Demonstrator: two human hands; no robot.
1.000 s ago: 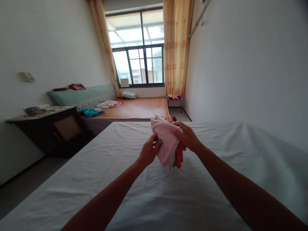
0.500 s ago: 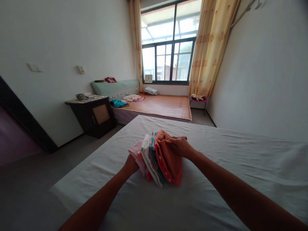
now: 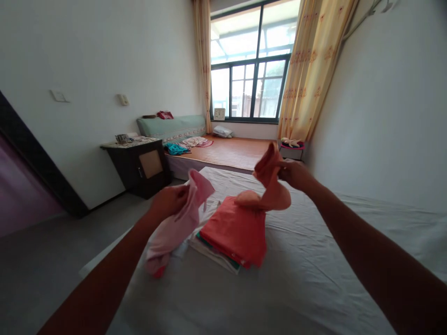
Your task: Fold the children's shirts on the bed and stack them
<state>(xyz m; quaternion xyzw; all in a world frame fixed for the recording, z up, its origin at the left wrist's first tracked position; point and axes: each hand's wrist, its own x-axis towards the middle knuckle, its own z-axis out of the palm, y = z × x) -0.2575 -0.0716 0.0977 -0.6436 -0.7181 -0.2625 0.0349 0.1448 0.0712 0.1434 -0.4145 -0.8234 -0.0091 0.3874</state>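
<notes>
My left hand (image 3: 172,200) is closed on a pink garment (image 3: 183,218), which hangs down to the sheet and shows a red bit at its lower end. In my right hand (image 3: 295,173) an orange-brown garment (image 3: 274,190) is pinched, partly unfolded and lifted above the pile. Between my hands a stack of folded clothes lies flat: a coral-red garment (image 3: 235,230) on top, with green and white cloth edges (image 3: 218,258) under it. The exact kind of each garment cannot be made out.
A white sheet (image 3: 314,260) covers the surface before me. Beyond it stands a bed with a brown mat (image 3: 240,151) and a turquoise cloth (image 3: 176,149). A dark cabinet (image 3: 131,170) is at left, a small stool (image 3: 292,145) at right.
The upright bundle of folded clothes has come apart. My left hand moved left and up with the pink garment; my right moved right and up with the orange-brown one. The rest lies flat.
</notes>
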